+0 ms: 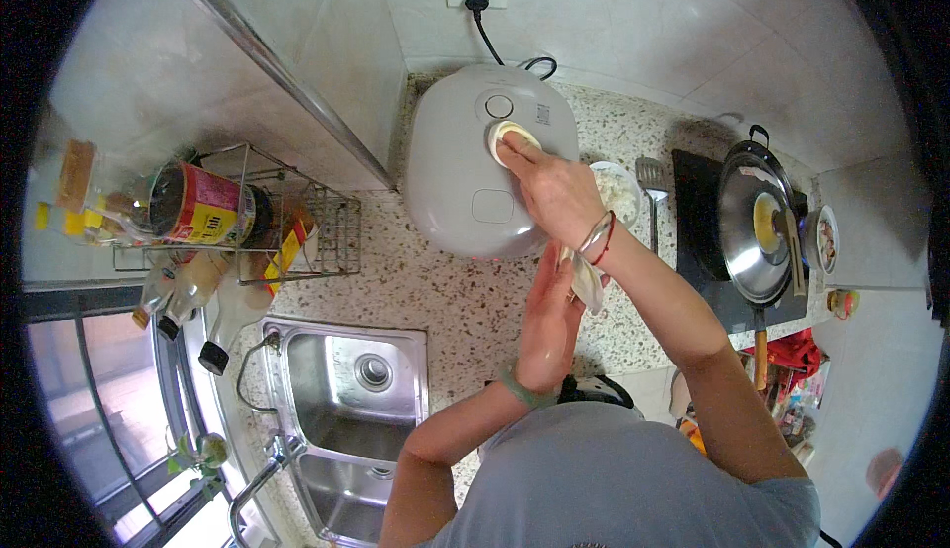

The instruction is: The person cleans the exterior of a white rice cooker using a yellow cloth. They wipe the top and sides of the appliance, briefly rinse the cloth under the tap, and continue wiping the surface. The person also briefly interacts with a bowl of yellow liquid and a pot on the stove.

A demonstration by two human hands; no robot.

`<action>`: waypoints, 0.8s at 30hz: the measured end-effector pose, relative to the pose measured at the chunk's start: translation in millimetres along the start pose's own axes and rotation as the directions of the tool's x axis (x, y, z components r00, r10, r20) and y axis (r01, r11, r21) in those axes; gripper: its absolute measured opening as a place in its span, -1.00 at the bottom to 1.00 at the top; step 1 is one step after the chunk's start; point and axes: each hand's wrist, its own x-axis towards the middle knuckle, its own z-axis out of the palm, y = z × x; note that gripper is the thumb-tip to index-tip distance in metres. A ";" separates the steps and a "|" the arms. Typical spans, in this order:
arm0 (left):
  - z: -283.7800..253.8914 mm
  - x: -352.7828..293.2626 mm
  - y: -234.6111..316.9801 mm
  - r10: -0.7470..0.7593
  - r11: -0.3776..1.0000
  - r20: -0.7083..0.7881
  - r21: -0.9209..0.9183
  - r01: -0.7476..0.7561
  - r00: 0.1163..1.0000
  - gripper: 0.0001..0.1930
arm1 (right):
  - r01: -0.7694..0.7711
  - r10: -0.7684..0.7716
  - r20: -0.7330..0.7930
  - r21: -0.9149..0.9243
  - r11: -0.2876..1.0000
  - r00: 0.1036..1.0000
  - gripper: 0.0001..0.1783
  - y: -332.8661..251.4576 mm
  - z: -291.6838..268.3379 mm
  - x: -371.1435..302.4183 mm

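Pale cloth (503, 135) beneath the right fingers (522, 146); against the grey cooker (455, 172)

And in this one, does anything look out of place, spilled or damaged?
No clear spill or damage shows around the grey appliance. One mild oddity: at right, a wooden handle juts beyond the counter, where it might get bumped. The bottles at left lean steeply, though the fisheye may exaggerate that.

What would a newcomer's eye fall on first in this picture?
Probably the large, rounded grey cooker at upper centre, where the right hand holds a pale cloth against its top. Next, the shiny steel double sink at lower left, and the round silvery metal cookware on the flat black stove at right.
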 end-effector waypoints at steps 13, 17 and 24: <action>2.3 -3.5 9.1 -0.011 0.993 0.050 0.114 0.005 0.999 -0.46 | 0.138 -0.138 0.094 -0.003 0.990 0.986 -0.55 -5.6 -4.4 15.0; 14.8 8.0 33.6 0.093 0.986 0.040 0.135 -0.098 0.995 -0.43 | 0.186 -0.174 0.172 -0.051 0.981 0.970 -0.62 -8.5 3.4 58.5; 27.5 38.1 62.9 0.237 0.969 0.057 0.056 -0.240 0.970 -0.41 | 0.194 -0.131 0.315 -0.176 0.965 0.940 -0.67 -3.4 17.8 126.2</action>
